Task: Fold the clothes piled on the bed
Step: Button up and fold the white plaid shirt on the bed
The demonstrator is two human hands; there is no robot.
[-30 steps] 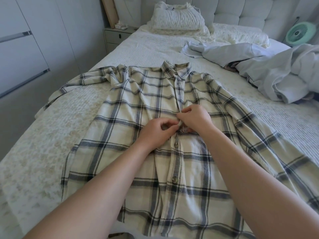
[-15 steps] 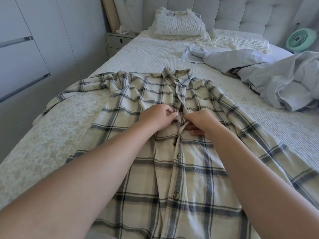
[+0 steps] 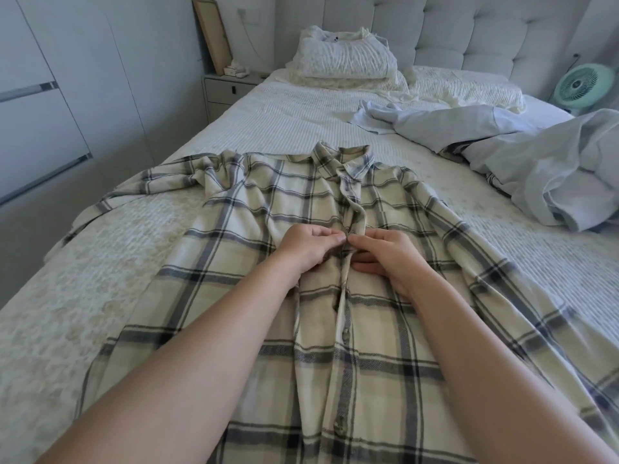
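No legible writing or brand; dark marks on the neck tag of the folded garment at far end are too small for us to read.

Surface: bed w/ ribbed white cover, tufted grey headboard far. Folded garment sits on a pillow, far centre. Nightstand far left, wooden frame leaning on wall above it. Grey wardrobe doors left. Green fan far right. Pale blue unfolded clothes pile right.

Plaid shirt lies front-up, collar far, sleeves spread left and right, centre of bed, near us.

We see left hand pinching placket edge, fingers curled. Right hand pinching opposite edge, thumb and forefinger closed on fabric. Fingertips of both nearly touch at mid-chest.

Vs 0.5 s ago: hands closer together at placket; placket gap just above them now closed. Bottom buttons unfastened as before.
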